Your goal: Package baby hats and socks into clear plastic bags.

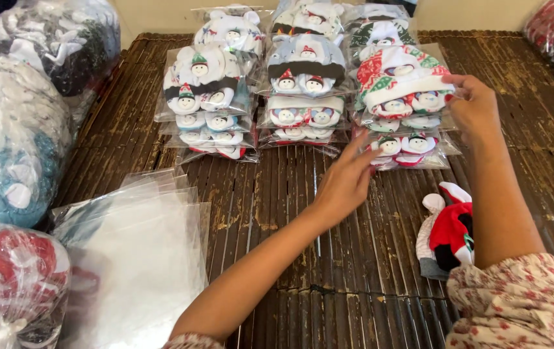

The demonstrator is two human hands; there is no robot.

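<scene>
Big bags: at nine o'clock, bulging clear sacks (15,139) of knitted goods crowd the mat's edge; grey, teal and red show through the plastic.
Empty sleeves: at seven o'clock, a loose pile of flat clear bags (138,258) lies on the dark slatted mat (277,207).
Left stack: at eleven o'clock, packed hats (206,97) in grey and white, overlapping in a row.
Middle stack: at twelve o'clock, more bagged hats (306,84); grey, with small snowman faces.
Left hand: the left hand (345,181) is open, fingers stretched wide toward one o'clock; fingertips touch the lower edge of the right stack.
Right stack: at one o'clock, red, green and white bagged hats (400,90).
Right hand: the right hand (474,106) pinches the top packet's right edge.
Loose hat: at four o'clock, an unbagged red hat (448,232) lies beside the right forearm.
</scene>
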